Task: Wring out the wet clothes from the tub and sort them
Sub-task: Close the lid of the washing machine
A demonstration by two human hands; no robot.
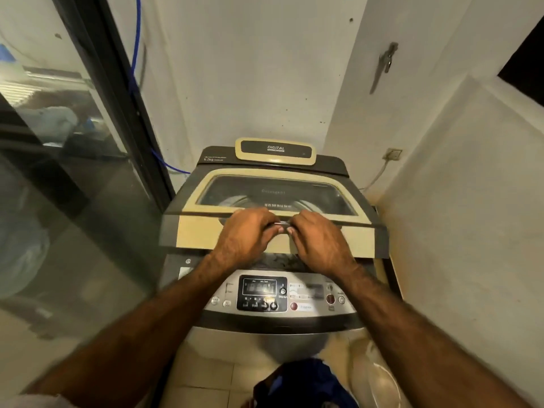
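Nearest: our two forearms, reaching from the near corners toward the far wall.
At our feet: a blue cloth point(306, 378) lies bunched on the tiled floor point(206, 366), with a pale basin point(379, 381) just to its right.
Machine: the washing machine point(265, 325) stands in the corner, control panel point(265, 293) facing us.
Left grip: our left hand point(247, 234) curls its fingers over the dark bar across the lid point(200, 234), thumb underneath.
Right grip: our right hand point(318, 242) clamps the same bar just beside the left, the fingertips of the two nearly meeting.
Lid state: its near part looks raised off the machine top, with a dark gap beneath it; how far it is open we cannot tell.
Task thing: the wet clothes are hidden; we judge they lie inside the tub point(235, 201), of which only a pale curve shows through the lid's window.
Step in hand: opening the machine, we judge; no wringing or sorting has begun.
Next move: we need an even lift with both hands, carrying the lid up and toward the far side until it rests open. One hand must then come free to reach down for the first garment, heavy with water, and twist it over the tub or the basin.
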